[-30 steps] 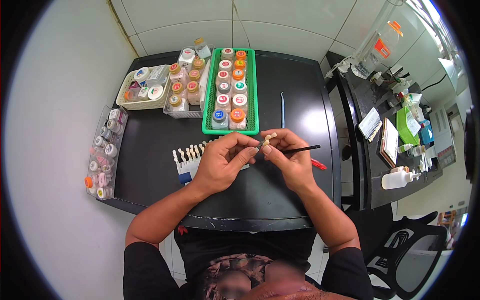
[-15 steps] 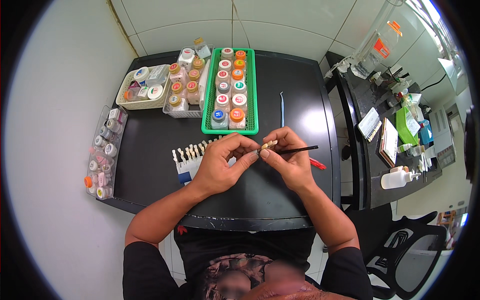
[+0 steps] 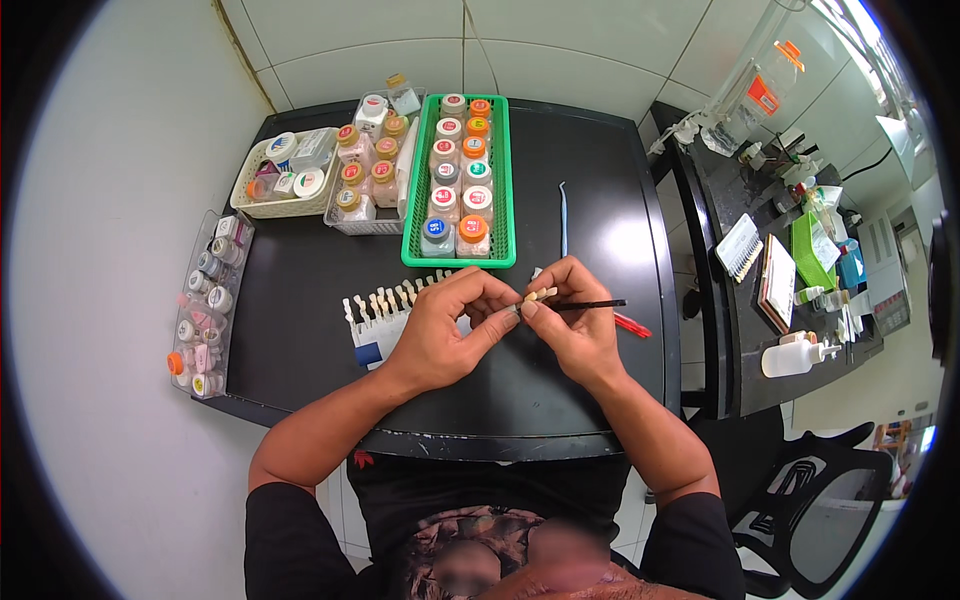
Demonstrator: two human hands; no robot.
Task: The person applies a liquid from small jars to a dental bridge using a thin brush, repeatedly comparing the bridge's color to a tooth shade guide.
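My left hand [image 3: 447,322] and my right hand [image 3: 577,328] meet above the black table, thumbs and forefingers pinched close together. Between the fingertips sits a small cream tooth-shaped shade tab [image 3: 541,295], gripped by both hands; its lower end is covered. A thin black stick [image 3: 602,303] juts out rightward past my right hand, and whether it is held or lies underneath is unclear. Partly behind my left hand lies a shade guide [image 3: 376,330], a pale holder with a row of tooth-shaped tabs and a dark blue patch.
Beyond my hands stands a green basket [image 3: 508,200] of capped jars. Left of it are a clear bin [image 3: 365,228], a cream basket [image 3: 285,210] and a clear organizer [image 3: 210,390] of small jars. A blue tool [image 3: 563,225] and red pen [image 3: 632,326] lie rightward. A side counter [image 3: 740,390] holds bottles.
The shade tab has turned slightly between my fingertips. My right fingers and the black stick have shifted a little to the left; my left hand is almost unmoved.
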